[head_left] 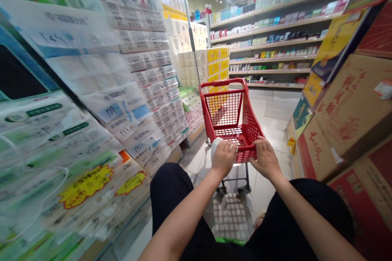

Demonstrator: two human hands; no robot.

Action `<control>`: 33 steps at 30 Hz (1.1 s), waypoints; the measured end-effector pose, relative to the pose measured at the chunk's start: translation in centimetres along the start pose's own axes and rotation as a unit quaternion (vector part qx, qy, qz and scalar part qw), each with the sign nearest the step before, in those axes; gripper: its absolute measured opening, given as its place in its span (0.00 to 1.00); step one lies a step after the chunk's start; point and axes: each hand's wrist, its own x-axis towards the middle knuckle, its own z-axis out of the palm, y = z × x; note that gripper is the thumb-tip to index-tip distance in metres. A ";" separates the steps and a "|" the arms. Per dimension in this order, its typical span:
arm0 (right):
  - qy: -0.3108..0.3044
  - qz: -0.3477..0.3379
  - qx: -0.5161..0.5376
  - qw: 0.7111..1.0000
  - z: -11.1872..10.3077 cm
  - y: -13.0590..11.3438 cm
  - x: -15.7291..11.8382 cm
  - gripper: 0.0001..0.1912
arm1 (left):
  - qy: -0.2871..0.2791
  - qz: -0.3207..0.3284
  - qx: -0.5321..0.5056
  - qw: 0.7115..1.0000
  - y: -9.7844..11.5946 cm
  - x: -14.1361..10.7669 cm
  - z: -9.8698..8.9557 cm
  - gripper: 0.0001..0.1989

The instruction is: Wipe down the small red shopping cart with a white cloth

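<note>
A red plastic shopping cart (253, 124) stands in front of me in the aisle, its basket showing nothing inside. My left hand (224, 157) lies over the near rim of the basket, its fingers closed on a white cloth or wipe (216, 147) that touches the rim. With its fingers curled over the near right corner, my right hand (266, 157) grips the cart. A thin metal pole (191, 36) rises along the cart's left side.
Tall stacks of wrapped tissue packs (153, 77) line the left side. Cardboard boxes (352, 102) are piled on the right. Shelves of small goods (269, 40) stand beyond the cart. Tiled floor (277, 110) runs between.
</note>
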 end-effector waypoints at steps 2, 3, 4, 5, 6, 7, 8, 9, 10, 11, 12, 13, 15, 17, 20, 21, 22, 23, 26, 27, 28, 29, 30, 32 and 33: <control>0.001 0.001 -0.006 1.000 -0.1 0.2 -0.1 0.27 | -0.002 -0.003 0.016 1.000 2.0 1.2 0.8 0.20; 0.000 0.003 -0.009 1.000 -0.2 0.5 -0.2 0.27 | -0.003 -0.002 0.024 1.000 2.8 1.8 1.2 0.19; -0.002 0.003 -0.011 1.000 -0.4 0.9 -0.3 0.27 | -0.005 0.001 0.032 0.999 3.5 2.4 1.4 0.19; -0.006 0.001 -0.013 1.000 -0.7 1.3 -0.4 0.26 | -0.008 0.008 0.036 0.999 4.0 2.8 1.6 0.19; -0.012 -0.003 -0.017 1.000 -1.0 1.9 -0.5 0.25 | -0.013 0.020 0.036 0.999 4.2 3.2 1.6 0.18; -0.021 -0.011 -0.021 0.999 -1.3 2.6 -0.6 0.25 | -0.020 0.037 0.031 0.999 4.1 3.4 1.5 0.18; -0.030 -0.019 -0.027 0.999 -1.6 3.3 -0.8 0.25 | -0.030 0.057 0.024 0.998 3.7 3.5 1.2 0.18; -0.039 -0.025 -0.033 0.998 -2.0 4.1 -0.9 0.25 | -0.042 0.079 0.014 0.996 3.0 3.5 0.8 0.17; -0.045 -0.029 -0.038 0.998 -2.3 4.8 -1.1 0.25 | -0.054 0.100 0.005 0.994 2.1 3.4 0.3 0.17; -0.048 -0.030 -0.043 0.997 -2.5 5.4 -1.2 0.26 | -0.064 0.120 -0.003 0.991 1.1 3.2 -0.2 0.16; -0.048 -0.029 -0.046 0.997 -2.7 6.0 -1.3 0.26 | -0.069 0.139 -0.009 0.988 0.1 3.0 -0.8 0.16; -0.048 -0.026 -0.047 0.997 -2.8 6.5 -1.4 0.26 | -0.068 0.156 -0.016 0.985 -0.9 2.7 -1.2 0.16; -0.046 -0.020 -0.045 0.998 -2.8 7.1 -1.3 0.26 | -0.055 0.176 -0.028 0.982 -2.5 2.3 -1.8 0.16; -0.049 -0.013 -0.042 0.998 -2.5 7.3 -1.0 0.25 | -0.036 0.174 -0.032 0.984 -3.2 2.1 -1.6 0.16; -0.065 -0.008 -0.043 0.997 -1.9 7.4 0.0 0.25 | -0.025 0.143 -0.013 0.989 -3.1 2.1 -0.6 0.14; -0.071 -0.008 -0.045 0.996 -1.7 7.5 0.4 0.24 | -0.028 0.131 -0.005 0.991 -2.9 2.2 -0.2 0.13; -0.075 -0.006 -0.048 0.996 -1.5 7.5 0.9 0.24 | -0.031 0.119 0.000 0.992 -2.6 2.3 0.2 0.12; -0.078 -0.003 -0.051 0.996 -1.3 7.5 1.3 0.24 | -0.033 0.107 0.004 0.994 -2.3 2.5 0.5 0.12; -0.072 0.019 -0.068 0.995 -0.7 6.9 2.4 0.24 | -0.025 0.079 0.010 0.997 -1.4 2.8 1.1 0.12; -0.066 0.029 -0.076 0.994 -0.5 6.3 2.6 0.24 | -0.020 0.071 0.012 0.997 -1.1 2.8 1.3 0.12; -0.060 0.035 -0.083 0.994 -0.2 5.4 2.8 0.23 | -0.016 0.063 0.014 0.998 -0.8 2.9 1.4 0.12; -0.058 0.033 -0.085 0.994 0.1 4.4 2.8 0.22 | -0.014 0.057 0.015 0.998 -0.6 2.8 1.6 0.12; -0.061 0.022 -0.082 0.995 0.4 3.1 2.8 0.22 | -0.013 0.052 0.016 0.998 -0.4 2.8 1.7 0.12; -0.070 -0.013 -0.057 0.996 0.9 0.5 2.7 0.23 | -0.014 0.046 0.017 0.999 -0.2 2.6 1.8 0.12; -0.069 -0.018 -0.042 0.997 1.0 -0.7 2.6 0.24 | -0.015 0.049 0.016 0.999 -0.3 2.5 1.8 0.13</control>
